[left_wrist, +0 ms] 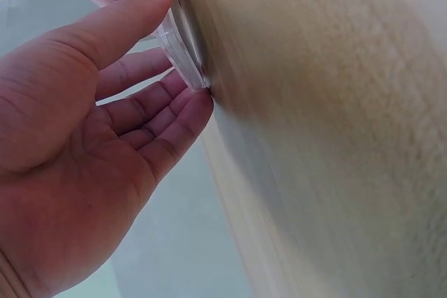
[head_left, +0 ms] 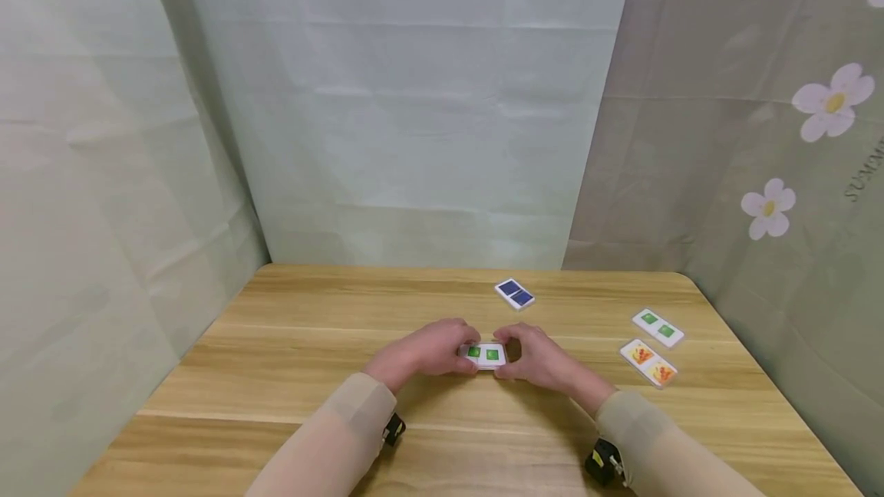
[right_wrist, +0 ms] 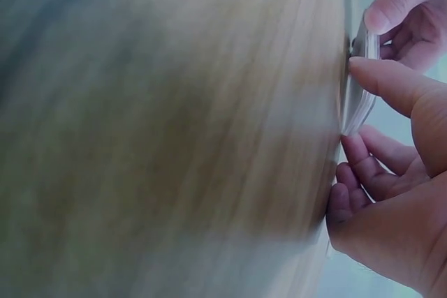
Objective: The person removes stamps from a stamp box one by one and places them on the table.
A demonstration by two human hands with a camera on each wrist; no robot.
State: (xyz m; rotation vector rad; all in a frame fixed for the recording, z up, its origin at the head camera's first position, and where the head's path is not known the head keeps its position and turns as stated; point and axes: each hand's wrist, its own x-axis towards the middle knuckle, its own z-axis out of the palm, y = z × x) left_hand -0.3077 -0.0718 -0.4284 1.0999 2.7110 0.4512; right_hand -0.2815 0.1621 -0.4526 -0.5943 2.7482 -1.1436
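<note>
Pinching the card stack (head_left: pixel 486 354) from both ends, head view. It's mid-counter (head_left: pixel 276 343), right in front of me, two green squares up. My left fingers (head_left: pixel 466 332) have the left end, my right fingers (head_left: pixel 516 330) the right; thumbs on the near edge, fingertips on the far edge. End grip probably for even control, and it leaves the pictures mostly uncovered. Blue-faced card (head_left: pixel 514 294) lies beyond the stack, near the far edge. Green-square card (head_left: pixel 658 327) and orange-picture card (head_left: pixel 649 363) lie off to the right, near each other, so likely just out of my way.

Left wrist view: thumb and fingertips pinch opposite edges of the stack, palm well off it. Edges, I'd guess, because something this flat offers little else to grab. Its lower side is close to the wood; can't tell if it rests there or is slightly raised.

Right wrist view: same pinch mirrored, other fingers bent in by the counter. Rim looks layered, so several cards, I'd say; count unclear.
</note>
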